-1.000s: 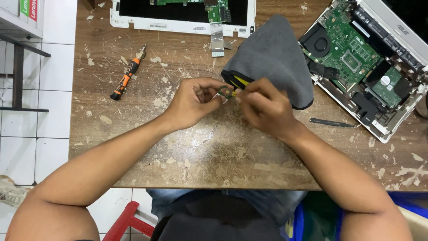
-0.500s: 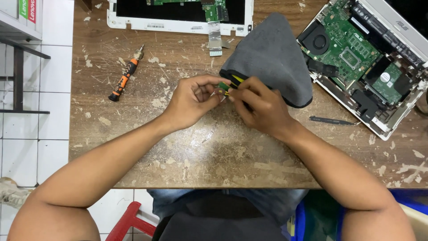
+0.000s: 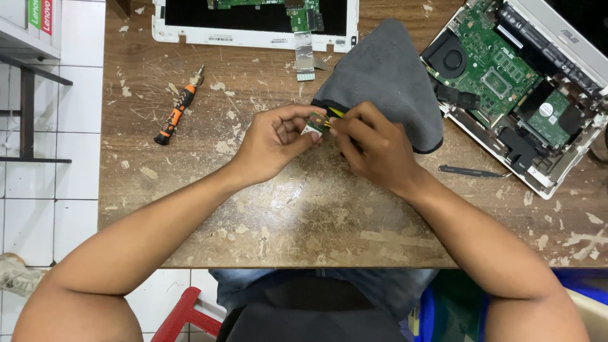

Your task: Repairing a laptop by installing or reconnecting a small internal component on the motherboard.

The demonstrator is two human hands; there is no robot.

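My left hand (image 3: pixel 273 140) pinches a small green circuit board (image 3: pixel 315 122) between thumb and fingers, above the worn wooden table (image 3: pixel 304 215). My right hand (image 3: pixel 373 147) grips a yellow-and-black tool (image 3: pixel 335 113) whose tip meets the little board. Both hands are close together at the table's middle, just in front of a folded grey cloth (image 3: pixel 389 79).
An opened laptop base (image 3: pixel 519 82) with green mainboard and fan lies at the right. A white laptop cover (image 3: pixel 253 25) with a ribbon cable lies at the back. An orange-and-black screwdriver (image 3: pixel 178 107) lies to the left, a thin black stick tool (image 3: pixel 472 171) to the right.
Both hands stay together on the small board; they have shifted only slightly, and the board shows a bit more between the fingers.
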